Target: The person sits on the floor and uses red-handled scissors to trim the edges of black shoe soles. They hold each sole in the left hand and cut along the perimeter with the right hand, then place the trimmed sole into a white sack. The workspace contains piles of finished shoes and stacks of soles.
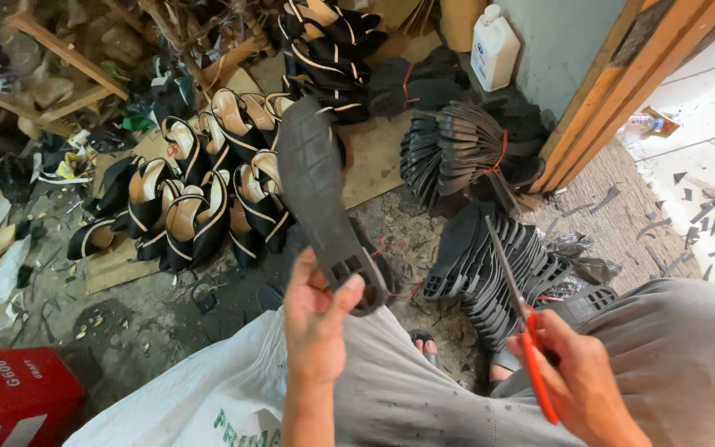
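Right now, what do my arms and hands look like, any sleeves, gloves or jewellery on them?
Both are bare. The left hand and its forearm show no glove, sleeve, ring, watch or bracelet. The right hand is likewise ungloved, with no ring in sight; its wrist runs out of the frame, so a sleeve or band there cannot be ruled out.

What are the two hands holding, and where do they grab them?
Left hand holds a black shoe sole by its heel end. Right hand holds scissors by their red handles.
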